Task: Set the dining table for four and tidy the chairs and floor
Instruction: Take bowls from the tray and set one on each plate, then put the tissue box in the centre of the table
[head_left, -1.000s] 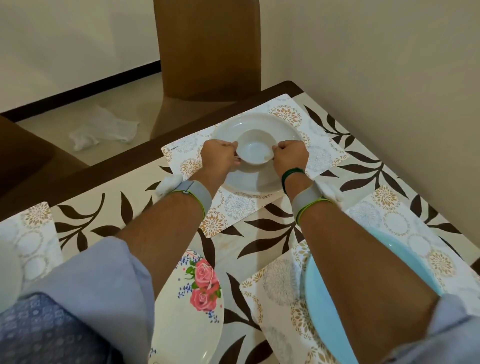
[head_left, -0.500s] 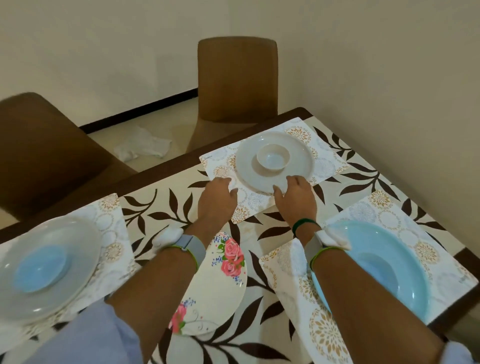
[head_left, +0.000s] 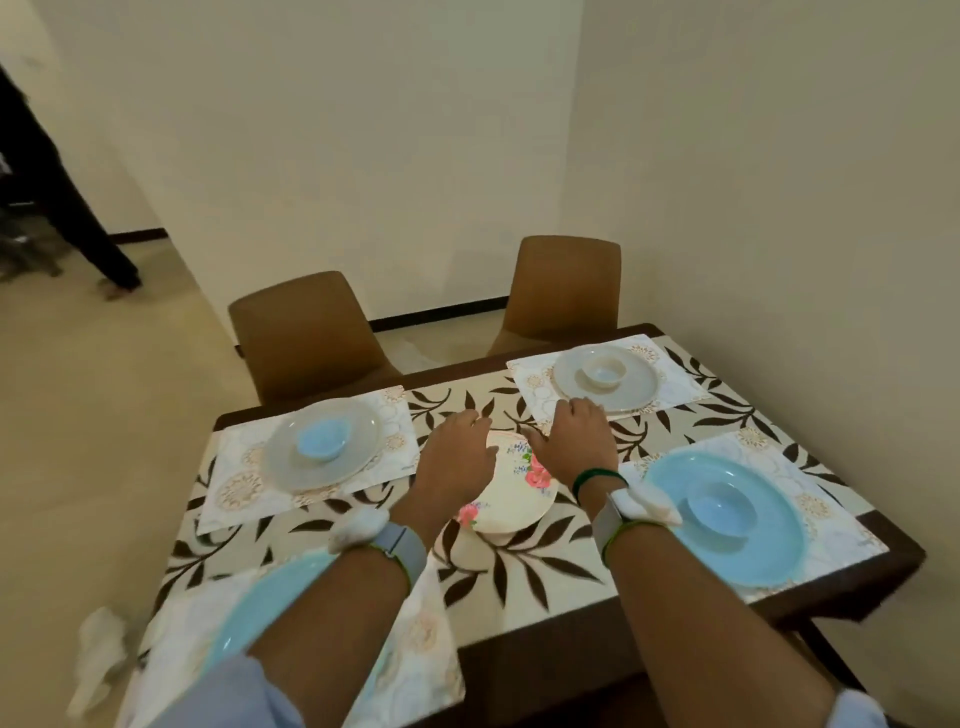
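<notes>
Cream walls (head_left: 363, 156) meet in a corner behind the bench (head_left: 519, 571), whose leaf-print top carries four placemats (head_left: 691, 384) around a floral plate (head_left: 511, 499) at its middle. Take that plate as your marker. Beyond it to the right, a grey plate (head_left: 636, 387) holds a white bowl (head_left: 602, 370). Beyond it to the left, a second grey plate (head_left: 291, 457) holds a blue bowl (head_left: 322, 440). Nearer than it to the right, a blue plate (head_left: 763, 519) holds a pale blue bowl (head_left: 714, 506). Nearer to the left, a last blue plate (head_left: 260, 618) lies mostly under your forearm, and I cannot tell whether it has a bowl. Two brown chairs (head_left: 306, 332) stand past the far edge. A crumpled white cloth (head_left: 101, 649) lies on the floor (head_left: 78, 415), nearer than the floral plate and well off to its left.

Your left hand (head_left: 454, 457) hangs over the floral plate's left half, fingers loosely spread, holding nothing. Your right hand (head_left: 574, 439) sits over its far right rim, equally slack and empty. Whether either touches the plate cannot be told.

The plate lies below and between both hands, so neither is clearly nearer, though the left covers more of it. It looks oval, partly hidden, with its long axis seeming to run from near-left to far-right. I judge a lift would want one hand on each long side.
</notes>
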